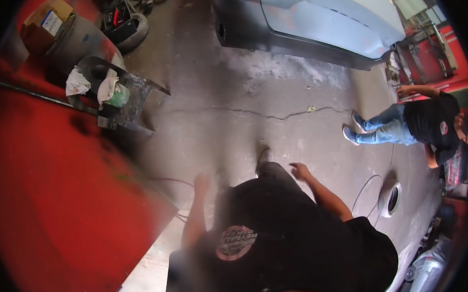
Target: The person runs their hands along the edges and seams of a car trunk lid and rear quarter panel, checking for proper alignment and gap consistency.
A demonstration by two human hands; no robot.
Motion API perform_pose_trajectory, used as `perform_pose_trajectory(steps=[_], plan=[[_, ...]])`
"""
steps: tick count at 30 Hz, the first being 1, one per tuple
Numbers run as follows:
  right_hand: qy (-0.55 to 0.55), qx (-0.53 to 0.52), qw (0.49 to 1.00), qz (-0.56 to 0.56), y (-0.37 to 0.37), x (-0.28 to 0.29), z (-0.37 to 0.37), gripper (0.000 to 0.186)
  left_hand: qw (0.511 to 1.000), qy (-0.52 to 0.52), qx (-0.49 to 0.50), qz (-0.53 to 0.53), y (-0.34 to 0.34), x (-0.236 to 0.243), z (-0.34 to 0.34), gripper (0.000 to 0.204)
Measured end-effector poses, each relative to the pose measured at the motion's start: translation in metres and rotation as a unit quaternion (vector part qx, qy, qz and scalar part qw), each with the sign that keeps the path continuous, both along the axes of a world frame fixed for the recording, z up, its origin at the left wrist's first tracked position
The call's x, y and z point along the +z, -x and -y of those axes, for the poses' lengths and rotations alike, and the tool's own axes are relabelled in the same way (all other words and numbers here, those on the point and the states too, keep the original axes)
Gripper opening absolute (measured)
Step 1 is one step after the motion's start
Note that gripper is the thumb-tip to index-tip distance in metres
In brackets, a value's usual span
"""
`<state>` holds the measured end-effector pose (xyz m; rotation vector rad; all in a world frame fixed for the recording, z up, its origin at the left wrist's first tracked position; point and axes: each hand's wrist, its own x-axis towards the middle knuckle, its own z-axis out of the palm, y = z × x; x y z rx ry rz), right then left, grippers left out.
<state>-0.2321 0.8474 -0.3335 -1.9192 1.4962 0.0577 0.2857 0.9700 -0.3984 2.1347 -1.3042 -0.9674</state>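
Note:
My left hand (202, 183) hangs beside my left leg over the concrete floor (217, 131), blurred, so its fingers are unclear. A hose (169, 180) runs along the floor near it, and a red panel (76, 193) stands to the left. My right hand (301, 171) hangs loosely out from my right leg with fingers partly bent and apart, holding nothing visible. My dark shirt fills the lower middle of the head view, and one shoe shows ahead on the floor.
A grey primed vehicle body (312, 29) stands ahead. A dark metal step (134, 98) with a green container (117, 97) and rags, a drum (75, 46) and tires are at left. Another person (425, 123) stands at right, near a tire (390, 198) and hose loop (362, 185).

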Motion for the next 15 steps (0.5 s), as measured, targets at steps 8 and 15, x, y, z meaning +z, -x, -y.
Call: perform_pose_trajectory(steps=[8, 15], plan=[[0.034, 0.023, 0.984, 0.175, -0.176, 0.156, -0.008, 0.053, 0.985, -0.138, -0.095, 0.04, -0.044, -0.012, -0.076, 0.036], [-0.006, -0.113, 0.994, -0.002, -0.086, 0.117, -0.117, 0.048, 0.948, -0.231, -0.213, 0.046, -0.056, -0.014, -0.087, 0.039]])
